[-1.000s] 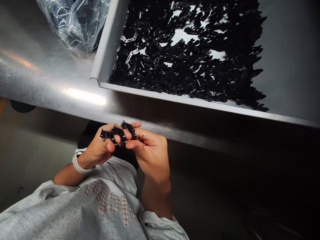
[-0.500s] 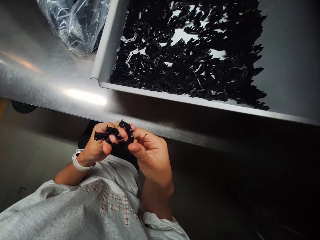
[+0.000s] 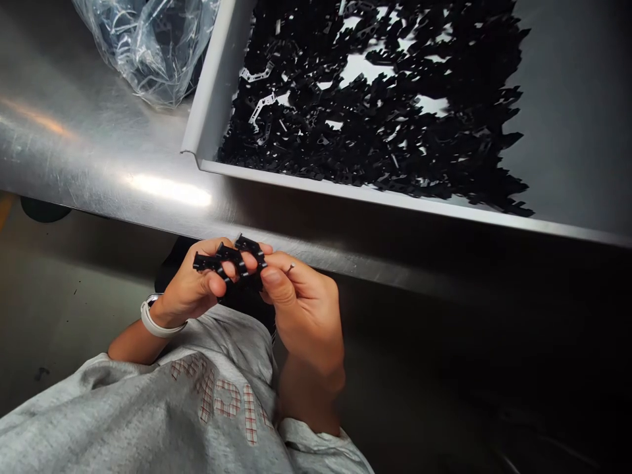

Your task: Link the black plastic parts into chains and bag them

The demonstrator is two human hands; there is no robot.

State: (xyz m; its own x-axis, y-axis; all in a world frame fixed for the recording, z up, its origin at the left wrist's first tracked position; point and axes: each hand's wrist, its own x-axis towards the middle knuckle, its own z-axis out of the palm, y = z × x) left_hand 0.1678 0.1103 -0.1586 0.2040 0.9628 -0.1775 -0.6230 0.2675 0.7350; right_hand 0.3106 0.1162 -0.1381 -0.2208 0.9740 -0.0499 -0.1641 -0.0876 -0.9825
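Observation:
My left hand point(image 3: 190, 293) pinches a short chain of black plastic link parts point(image 3: 232, 257), held just below the steel table's front edge. My right hand point(image 3: 303, 309) is closed beside it, thumb and fingers pressed against the chain's right end. A thin metal pin point(image 3: 289, 268) sticks out between the right hand's fingers. A white band sits on my left wrist point(image 3: 153, 322). Both hands hover over my lap, above a grey sweatshirt.
A grey tray point(image 3: 207, 99) on the steel table point(image 3: 99, 164) holds a heap of several loose black plastic parts point(image 3: 385, 105). A clear plastic bag point(image 3: 148, 46) with more dark parts lies at the table's back left. The floor below is dark.
Both hands shifted slightly with the chain. The right thumb has closed over the chain's right end, and the pin now lies lower between the fingers.

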